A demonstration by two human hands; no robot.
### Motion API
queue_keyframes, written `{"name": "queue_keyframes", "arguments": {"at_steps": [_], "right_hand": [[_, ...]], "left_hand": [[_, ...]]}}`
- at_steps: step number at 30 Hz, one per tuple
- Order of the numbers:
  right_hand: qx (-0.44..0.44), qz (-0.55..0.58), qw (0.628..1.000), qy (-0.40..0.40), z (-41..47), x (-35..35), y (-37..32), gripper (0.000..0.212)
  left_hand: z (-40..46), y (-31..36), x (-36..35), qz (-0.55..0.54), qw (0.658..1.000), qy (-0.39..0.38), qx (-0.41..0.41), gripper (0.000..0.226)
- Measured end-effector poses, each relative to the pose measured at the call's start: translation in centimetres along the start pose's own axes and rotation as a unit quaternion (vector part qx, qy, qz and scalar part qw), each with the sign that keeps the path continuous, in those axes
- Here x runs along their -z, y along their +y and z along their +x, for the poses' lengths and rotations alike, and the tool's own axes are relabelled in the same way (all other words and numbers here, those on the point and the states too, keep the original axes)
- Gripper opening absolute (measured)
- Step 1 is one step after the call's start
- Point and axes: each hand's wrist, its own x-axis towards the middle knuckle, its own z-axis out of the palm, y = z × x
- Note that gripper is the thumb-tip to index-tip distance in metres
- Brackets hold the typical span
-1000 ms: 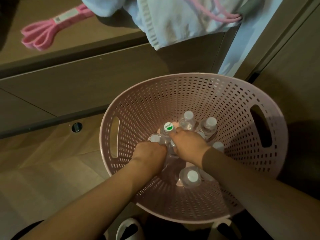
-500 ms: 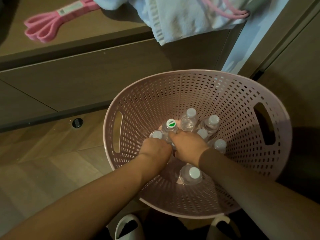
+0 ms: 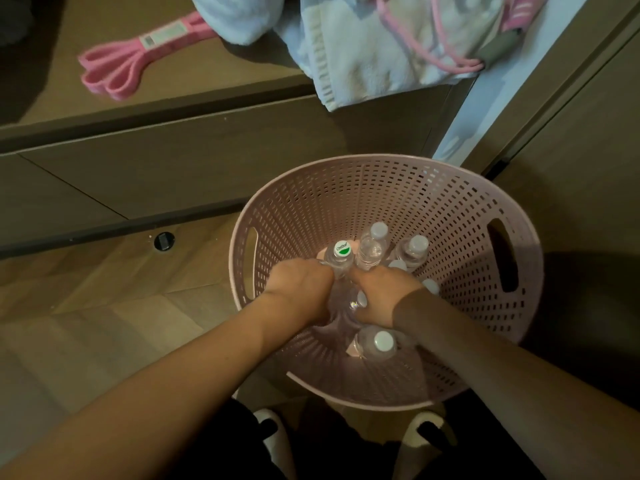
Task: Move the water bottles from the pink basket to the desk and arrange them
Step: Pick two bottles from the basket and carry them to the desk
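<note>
Since the earlier frame your view has shifted: the pink basket (image 3: 460,216) now sits lower and further right, and more of the worktop (image 3: 55,98) shows above it. Both your hands remain down among the water bottles (image 3: 370,249), in much the same place as before.

Your left hand (image 3: 300,287) is knuckles-up with the fingers curled downward around the neck of a bottle; its cap is hidden under the hand. Your right hand (image 3: 382,296) lies just beside it, fingers curled down around a bottle whose white cap shows at the thumb side. Both forearms reach in over the near rim.

All the bottles stand upright inside the basket: one with a green-and-white cap (image 3: 343,249) just beyond your left hand, several white-capped ones behind your right hand, and one white-capped bottle (image 3: 379,344) nearest you. None is on the worktop, which carries a pink band (image 3: 117,71) and a pale towel (image 3: 363,53).
</note>
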Motion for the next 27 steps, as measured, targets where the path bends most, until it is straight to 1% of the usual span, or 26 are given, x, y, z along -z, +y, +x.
{"name": "queue_keyframes", "arguments": {"at_steps": [3, 6, 9, 13, 17, 19, 21, 23, 27], "right_hand": [[-0.007, 0.039, 0.999, -0.012, -3.2, 5.3, -1.8, 0.042], [-0.007, 0.063, 0.998, 0.017, -7.3, 12.2, -4.1, 0.04], [-0.016, 0.064, 0.997, 0.049, -11.8, 19.7, -6.6, 0.039], [-0.002, 0.061, 0.996, 0.057, -17.3, 30.2, -9.8, 0.035], [0.01, 0.061, 0.995, 0.076, -22.5, 40.4, -13.0, 0.038], [0.008, 0.044, 0.996, 0.081, -24.5, 44.9, -14.4, 0.039], [0.011, 0.022, 0.996, 0.085, -26.0, 48.3, -15.5, 0.034], [0.014, 0.015, 0.996, 0.088, -26.9, 50.8, -16.6, 0.034], [0.04, -0.019, 0.994, 0.096, -26.8, 53.5, -19.2, 0.033]], "left_hand": [[-3.0, -1.7, 6.0, -0.044, 0.999, -0.02, 0.021, 0.033], [-6.7, -3.3, 13.2, -0.065, 0.997, -0.015, 0.036, 0.032], [-10.9, -4.9, 21.0, -0.07, 0.996, -0.004, 0.054, 0.035], [-17.2, -7.4, 31.8, -0.076, 0.994, 0.01, 0.074, 0.038], [-23.3, -9.7, 42.0, -0.107, 0.989, 0.017, 0.105, 0.037], [-26.1, -10.6, 46.2, -0.122, 0.985, 0.025, 0.121, 0.037], [-28.6, -11.6, 49.3, -0.14, 0.98, 0.04, 0.137, 0.035], [-30.6, -12.6, 51.0, -0.167, 0.972, 0.062, 0.151, 0.031], [-34.1, -14.8, 51.2, -0.241, 0.947, 0.097, 0.189, 0.028]]}}
